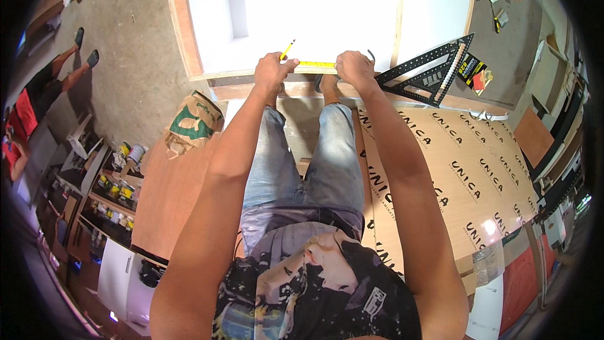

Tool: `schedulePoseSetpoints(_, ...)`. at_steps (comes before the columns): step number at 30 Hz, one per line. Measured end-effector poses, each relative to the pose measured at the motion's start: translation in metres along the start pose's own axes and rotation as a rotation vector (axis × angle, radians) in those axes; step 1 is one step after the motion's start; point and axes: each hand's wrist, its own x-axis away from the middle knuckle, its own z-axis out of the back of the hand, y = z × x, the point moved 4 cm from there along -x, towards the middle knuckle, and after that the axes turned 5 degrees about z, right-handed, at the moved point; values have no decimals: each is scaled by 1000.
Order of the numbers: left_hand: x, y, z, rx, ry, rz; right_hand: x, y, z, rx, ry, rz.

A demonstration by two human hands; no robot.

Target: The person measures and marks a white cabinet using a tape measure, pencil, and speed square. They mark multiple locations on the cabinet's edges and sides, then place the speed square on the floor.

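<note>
A white cabinet box [314, 0] with bare wooden edges lies in front of me. Along its near edge stretches a yellow tape measure blade [316, 64], running between my two hands. My left hand [272, 70] is closed around a yellow pencil [288, 49] that points up and away, and its thumb and fingers are at the blade's left end. My right hand [356, 67] is closed at the other end; the tape's case is hidden in it. Just right of that hand, a black triangular square [434, 69] rests by the box's corner.
Printed tan laminate boards [465, 170] lie to my right, a brown board [173, 204] to my left. A paper bag [194, 124] sits on the left. Tools [500, 20] lie on the far right floor. A person [38, 104] is at the far left.
</note>
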Motion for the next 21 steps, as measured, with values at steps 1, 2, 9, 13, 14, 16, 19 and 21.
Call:
schedulePoseSetpoints(1,2,5,5,5,60,11,0,0,2,-7,-5,-4)
schedulePoseSetpoints(2,4,8,7,9,120,21,0,-1,2,-14,-10,-8)
schedulePoseSetpoints(9,16,29,-15,840,-75,-50,-3,4,-6,17,-5,6)
schedulePoseSetpoints(13,7,11,-43,790,-175,-138,1,-3,4,-4,-23,7)
schedulePoseSetpoints(14,16,18,-45,767,-185,-145,2,-2,4,-27,-22,0)
schedulePoseSetpoints(16,22,22,-46,717,-180,-191,0,0,1,-46,-8,20)
schedulePoseSetpoints(19,28,22,-46,653,-113,-206,2,1,1,-65,7,25)
schedulePoseSetpoints(21,30,22,-47,613,-81,-237,1,1,0,-61,-2,14)
